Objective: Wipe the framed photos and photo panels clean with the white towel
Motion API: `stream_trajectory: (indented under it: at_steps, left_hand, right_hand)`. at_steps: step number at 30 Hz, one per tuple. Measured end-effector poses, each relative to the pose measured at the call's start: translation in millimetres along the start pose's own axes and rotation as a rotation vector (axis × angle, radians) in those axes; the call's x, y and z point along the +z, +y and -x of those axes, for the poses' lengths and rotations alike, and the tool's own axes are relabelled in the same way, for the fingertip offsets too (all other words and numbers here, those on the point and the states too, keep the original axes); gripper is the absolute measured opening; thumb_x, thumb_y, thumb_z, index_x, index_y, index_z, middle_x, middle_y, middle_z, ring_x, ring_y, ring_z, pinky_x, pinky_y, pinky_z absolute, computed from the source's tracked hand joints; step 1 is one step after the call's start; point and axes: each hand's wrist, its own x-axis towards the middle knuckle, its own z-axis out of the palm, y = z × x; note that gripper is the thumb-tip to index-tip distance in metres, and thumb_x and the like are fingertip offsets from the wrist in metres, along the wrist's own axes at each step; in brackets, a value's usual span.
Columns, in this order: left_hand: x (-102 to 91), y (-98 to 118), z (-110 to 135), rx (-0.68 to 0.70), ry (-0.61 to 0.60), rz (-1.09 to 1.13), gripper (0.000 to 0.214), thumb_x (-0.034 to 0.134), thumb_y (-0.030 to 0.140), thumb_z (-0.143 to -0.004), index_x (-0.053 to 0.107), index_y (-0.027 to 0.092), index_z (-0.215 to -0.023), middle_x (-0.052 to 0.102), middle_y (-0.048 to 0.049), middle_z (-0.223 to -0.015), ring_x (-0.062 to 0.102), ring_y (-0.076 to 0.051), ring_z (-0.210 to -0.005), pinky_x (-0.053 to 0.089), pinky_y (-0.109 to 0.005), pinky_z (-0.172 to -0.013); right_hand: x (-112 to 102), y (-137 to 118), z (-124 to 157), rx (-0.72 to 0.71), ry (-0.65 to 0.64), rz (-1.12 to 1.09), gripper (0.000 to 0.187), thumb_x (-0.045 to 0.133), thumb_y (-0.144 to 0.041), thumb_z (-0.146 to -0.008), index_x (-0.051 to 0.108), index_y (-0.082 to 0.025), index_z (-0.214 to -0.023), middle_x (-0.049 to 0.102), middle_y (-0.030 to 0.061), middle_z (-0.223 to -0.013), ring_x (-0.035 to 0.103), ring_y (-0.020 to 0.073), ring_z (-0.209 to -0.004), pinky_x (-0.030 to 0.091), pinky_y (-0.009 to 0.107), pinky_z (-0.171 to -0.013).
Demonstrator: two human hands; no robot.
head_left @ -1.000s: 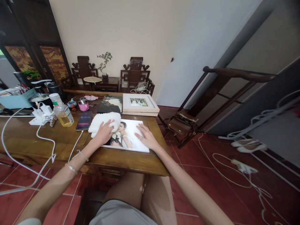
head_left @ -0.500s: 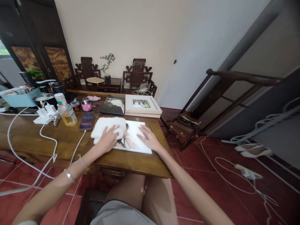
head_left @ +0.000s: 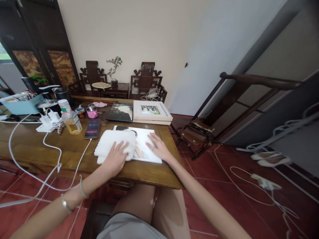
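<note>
My left hand (head_left: 117, 155) lies flat with its fingers spread on a folded white towel (head_left: 106, 143). The towel covers the left part of a white picture panel (head_left: 147, 156) on the wooden table, and its near-left side rests past the panel's edge. Dark and skin-toned parts of the printed picture show above and to the right of the cloth. My right hand (head_left: 158, 146) rests on the panel's right side, fingers stretched out and pressed to the surface. Nothing is gripped in it.
Behind the panel lie a dark picture (head_left: 119, 112) and a pale framed picture (head_left: 152, 113). To the left are a phone (head_left: 92, 128) on a cable, a bottle (head_left: 71, 119), a pink cup (head_left: 92, 112) and a power strip (head_left: 48, 124). A chair (head_left: 199, 131) holds a brown bag.
My left hand has slid the towel toward me and slightly left, uncovering the panel's far-left part. My right hand has stayed in place.
</note>
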Motion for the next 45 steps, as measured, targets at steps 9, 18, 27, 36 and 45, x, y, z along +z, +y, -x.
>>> stream_trajectory:
  at_steps: [9, 18, 27, 36, 45]
  left_hand:
    - [-18.0, -29.6, -43.3, -0.065, 0.127, -0.040, 0.023, 0.049, 0.005, -0.082, 0.068, 0.017, -0.076, 0.031, -0.0004, -0.150, 0.026, -0.029, -0.138, 0.021, -0.052, -0.112]
    - [15.2, -50.5, -93.9, -0.018, 0.076, -0.010, 0.028, 0.046, 0.030, -0.092, 0.068, 0.012, -0.095, 0.040, -0.0112, -0.145, 0.032, -0.029, -0.136, 0.025, -0.048, -0.111]
    - [8.7, 26.9, -1.3, 0.112, 0.111, -0.213, 0.015, 0.053, 0.016, -0.088, 0.068, 0.016, -0.092, 0.044, -0.0141, -0.141, 0.041, -0.034, -0.130, 0.038, -0.052, -0.100]
    - [1.3, -55.0, -70.8, 0.089, 0.118, -0.108, 0.020, 0.044, 0.007, -0.089, 0.062, 0.009, -0.098, 0.033, -0.0181, -0.147, 0.030, -0.026, -0.137, 0.030, -0.042, -0.109]
    - [15.8, -41.3, -76.3, 0.082, 0.020, -0.092, 0.021, 0.045, 0.019, -0.094, 0.062, 0.011, -0.104, 0.042, -0.0177, -0.142, 0.034, -0.027, -0.135, 0.028, -0.048, -0.109]
  right_hand:
    - [-2.2, -0.4, -0.4, -0.012, -0.021, 0.029, 0.052, 0.053, -0.048, -0.084, 0.057, -0.018, -0.126, 0.045, 0.0139, -0.142, 0.033, 0.0288, -0.137, 0.027, 0.050, -0.112]
    - [-2.0, -0.2, -0.8, -0.002, -0.044, 0.047, 0.054, 0.051, -0.048, -0.085, 0.055, -0.016, -0.128, 0.043, 0.0151, -0.144, 0.030, 0.0284, -0.138, 0.025, 0.049, -0.113]
    - [-3.9, -2.4, -0.6, -0.001, -0.049, 0.006, 0.060, 0.049, -0.056, -0.084, 0.055, -0.016, -0.128, 0.042, 0.0145, -0.144, 0.029, 0.0284, -0.138, 0.024, 0.047, -0.114]
    - [-1.8, 0.7, -1.3, -0.012, -0.030, -0.001, 0.056, 0.051, -0.054, -0.084, 0.055, -0.020, -0.128, 0.043, 0.0124, -0.144, 0.031, 0.0291, -0.137, 0.024, 0.051, -0.113]
    - [-3.0, -1.0, -1.1, -0.010, -0.040, 0.022, 0.054, 0.051, -0.050, -0.085, 0.055, -0.018, -0.128, 0.043, 0.0138, -0.144, 0.031, 0.0289, -0.138, 0.025, 0.050, -0.113]
